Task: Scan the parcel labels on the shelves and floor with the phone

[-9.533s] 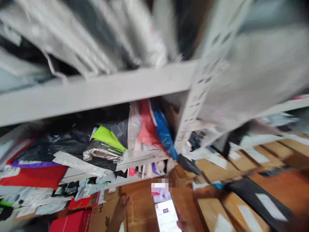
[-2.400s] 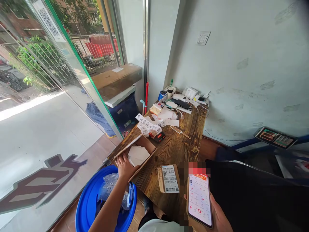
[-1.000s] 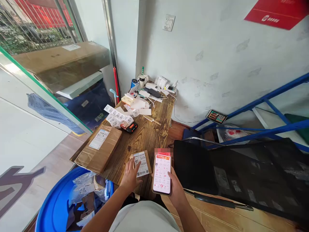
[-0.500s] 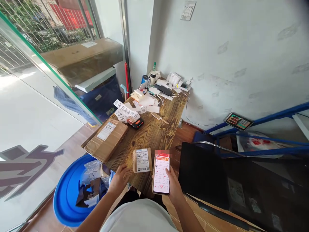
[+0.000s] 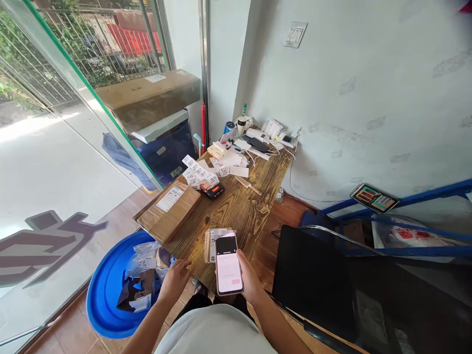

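My right hand (image 5: 248,276) is wrapped round a smartphone (image 5: 229,268), whose screen shows a dark area above a pale page. Behind the phone, a small labelled parcel (image 5: 210,246) lies on the wooden table (image 5: 250,211), partly covered by it. My left hand (image 5: 177,279) rests at the table's near left edge, its fingers slightly curled and apart, holding nothing. A larger brown box (image 5: 169,212) with a white label lies on the table's left side. Beyond it sit a small black and red label printer (image 5: 213,189) and strips of numbered labels (image 5: 199,172).
A knife (image 5: 248,185) lies mid-table, with papers, a tissue pack and cables behind. A blue bin (image 5: 106,295) with packaging scraps stands at lower left. A black chair (image 5: 313,280) is at right. Stacked boxes (image 5: 151,98) are behind the glass.
My right hand has moved the phone left, over the small parcel, and its screen has changed from a red and white menu to a dark and pale view. The camera view has shifted slightly.
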Tool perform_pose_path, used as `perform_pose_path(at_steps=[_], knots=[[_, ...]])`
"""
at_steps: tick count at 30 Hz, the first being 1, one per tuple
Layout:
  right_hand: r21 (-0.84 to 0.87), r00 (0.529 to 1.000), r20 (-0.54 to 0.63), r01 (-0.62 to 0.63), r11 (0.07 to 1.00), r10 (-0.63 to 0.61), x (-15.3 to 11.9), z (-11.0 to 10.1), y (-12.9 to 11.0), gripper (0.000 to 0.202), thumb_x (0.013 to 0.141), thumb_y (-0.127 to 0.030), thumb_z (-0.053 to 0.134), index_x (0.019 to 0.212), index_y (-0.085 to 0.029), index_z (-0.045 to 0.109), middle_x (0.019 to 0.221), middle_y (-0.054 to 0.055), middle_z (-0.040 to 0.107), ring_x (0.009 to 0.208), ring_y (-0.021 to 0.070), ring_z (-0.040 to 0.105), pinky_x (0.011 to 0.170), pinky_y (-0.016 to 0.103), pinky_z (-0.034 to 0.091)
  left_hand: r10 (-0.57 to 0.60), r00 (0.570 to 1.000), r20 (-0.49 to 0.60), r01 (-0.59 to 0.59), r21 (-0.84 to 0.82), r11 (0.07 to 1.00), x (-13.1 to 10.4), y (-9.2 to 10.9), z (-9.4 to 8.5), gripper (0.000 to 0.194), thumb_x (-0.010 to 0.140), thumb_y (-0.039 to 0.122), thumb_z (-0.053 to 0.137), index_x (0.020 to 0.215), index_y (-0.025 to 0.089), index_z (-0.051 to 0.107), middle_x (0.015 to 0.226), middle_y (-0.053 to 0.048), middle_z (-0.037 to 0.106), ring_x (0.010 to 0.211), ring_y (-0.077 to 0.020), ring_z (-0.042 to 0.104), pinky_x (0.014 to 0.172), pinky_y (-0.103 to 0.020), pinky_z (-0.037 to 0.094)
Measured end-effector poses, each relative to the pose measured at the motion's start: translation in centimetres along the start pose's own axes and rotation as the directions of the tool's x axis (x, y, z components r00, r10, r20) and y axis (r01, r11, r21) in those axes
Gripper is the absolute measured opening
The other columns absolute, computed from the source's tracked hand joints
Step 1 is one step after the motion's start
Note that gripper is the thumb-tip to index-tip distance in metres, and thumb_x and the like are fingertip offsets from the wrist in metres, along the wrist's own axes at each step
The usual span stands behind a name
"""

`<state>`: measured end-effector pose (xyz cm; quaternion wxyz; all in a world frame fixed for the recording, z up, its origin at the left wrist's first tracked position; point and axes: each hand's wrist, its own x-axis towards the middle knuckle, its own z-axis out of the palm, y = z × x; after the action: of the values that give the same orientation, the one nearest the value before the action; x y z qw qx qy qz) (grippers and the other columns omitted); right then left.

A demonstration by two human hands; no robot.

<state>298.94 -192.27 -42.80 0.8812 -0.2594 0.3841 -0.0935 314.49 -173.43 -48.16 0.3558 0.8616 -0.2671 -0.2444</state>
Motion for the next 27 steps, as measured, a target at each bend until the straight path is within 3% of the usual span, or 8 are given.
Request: perform_pose_path(at_steps=[5, 18, 27], knots=[[-0.021, 0.998, 0.054, -0.037, 0.999, 0.038, -0.4, 1.0, -0.4, 0.060, 0.076, -0.064, 0.070, 0.113, -0.017, 0.064, 0.088, 0.010, 0.079, 0.077, 0.0287, 0.075, 0.072, 0.041, 0.058, 0.007, 0.999, -0.034, -0.008, -0.028, 1.000, 0.4, 0.4, -0.1, 0.047, 0.074, 0.049, 0.046, 0.092, 0.016, 0.074, 0.101, -0.015, 0.071, 0.096, -0.0285, 0.068, 0.093, -0.048, 0.053], [-0.017, 0.996, 0.082, -0.039, 0.999, 0.041, -1.5, 2.7, -1.2, 0.070, 0.064, -0.071, 0.076, 0.105, -0.016, 0.066, 0.090, 0.009, 0.080, 0.068, 0.0262, 0.074, 0.071, 0.039, 0.057, 0.023, 0.999, -0.040, -0.026, -0.087, 0.996, 0.8, 1.0, -0.1, 0.037, 0.074, 0.043, 0.050, 0.090, 0.019, 0.072, 0.098, -0.013, 0.072, 0.094, -0.0281, 0.068, 0.090, -0.047, 0.054], [-0.021, 0.997, 0.072, -0.035, 0.999, 0.036, -1.7, 2.5, -1.3, 0.063, 0.073, -0.066, 0.071, 0.111, -0.016, 0.066, 0.093, 0.010, 0.079, 0.073, 0.0268, 0.074, 0.077, 0.042, 0.056, -0.001, 1.000, -0.031, -0.006, -0.225, 0.974, 1.1, 4.0, -0.6, 0.042, 0.072, 0.051, 0.055, 0.090, 0.018, 0.073, 0.102, -0.015, 0.071, 0.100, -0.0310, 0.066, 0.096, -0.051, 0.049]])
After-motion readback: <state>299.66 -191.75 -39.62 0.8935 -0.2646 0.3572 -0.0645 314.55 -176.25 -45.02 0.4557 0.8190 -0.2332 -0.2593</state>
